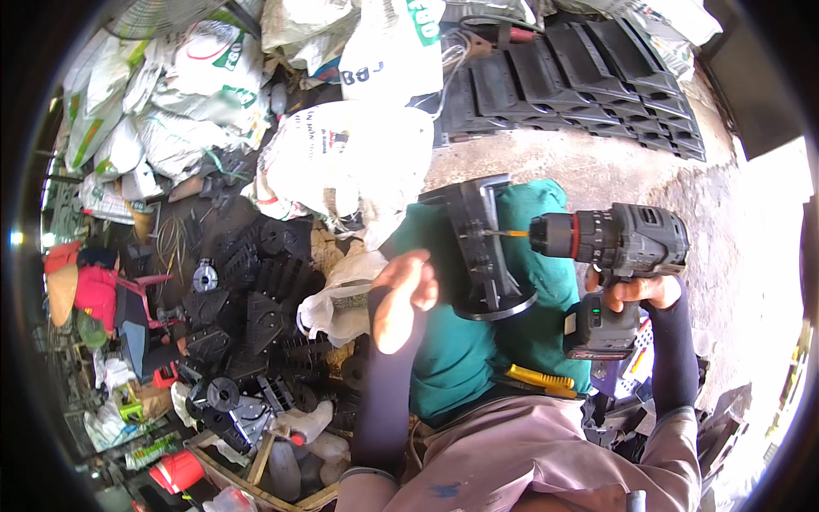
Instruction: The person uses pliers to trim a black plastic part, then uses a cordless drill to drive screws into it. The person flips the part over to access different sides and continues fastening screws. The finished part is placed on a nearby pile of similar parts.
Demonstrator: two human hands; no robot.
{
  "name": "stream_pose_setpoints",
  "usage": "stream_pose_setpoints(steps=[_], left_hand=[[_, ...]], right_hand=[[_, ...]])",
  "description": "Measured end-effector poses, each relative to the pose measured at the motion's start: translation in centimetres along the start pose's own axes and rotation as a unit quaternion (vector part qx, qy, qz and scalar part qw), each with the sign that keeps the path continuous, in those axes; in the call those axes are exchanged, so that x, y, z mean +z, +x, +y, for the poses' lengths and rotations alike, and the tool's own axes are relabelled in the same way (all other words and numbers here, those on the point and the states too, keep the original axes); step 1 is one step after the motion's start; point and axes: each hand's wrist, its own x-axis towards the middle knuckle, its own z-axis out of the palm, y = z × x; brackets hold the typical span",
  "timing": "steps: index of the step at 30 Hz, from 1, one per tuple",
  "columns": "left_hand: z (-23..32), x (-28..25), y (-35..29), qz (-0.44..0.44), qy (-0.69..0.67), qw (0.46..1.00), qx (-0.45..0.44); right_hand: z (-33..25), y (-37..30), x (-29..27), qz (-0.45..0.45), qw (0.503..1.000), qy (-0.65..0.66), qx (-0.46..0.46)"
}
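My right hand (636, 292) is wrapped round the grip of a black cordless drill (627, 239), which lies level over my right thigh. The drill's gold-coloured bit (512, 233) points left, its tip at the side of a black plastic part (478, 247). That part, with a curved rim at its near end, rests across my green-covered legs (448, 354). Just left of it is my left hand (405, 290), fingers curled together and apart from the part; whatever they may hold is too small to make out. A yellow-handled tool (542, 377) lies at my lap.
Stacked black plastic parts (563, 72) stand far right on the concrete floor. White sacks (350, 158) crowd the far side; an open white sack (337, 299) is beside my left arm. Many black pieces (256, 299) cover the left floor. Another person (102, 290) sits far left.
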Motion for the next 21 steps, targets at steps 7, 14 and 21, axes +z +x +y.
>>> stream_pose_setpoints(steps=[7, 14, 21], left_hand=[[0.7, 4.3, -0.3, -0.084, 0.071, 0.985, 0.134], [0.4, 6.4, 0.0, 0.011, 0.292, 0.903, 0.315], [0.6, 7.5, -0.3, 0.06, 0.342, 0.836, 0.425]], right_hand=[[1.6, 0.1, -4.1, -0.042, 0.996, -0.074, 0.033], [5.0, 1.4, -8.0, -0.05, 0.995, -0.084, 0.018], [6.8, 1.1, -9.2, 0.008, 0.998, -0.063, -0.002]])
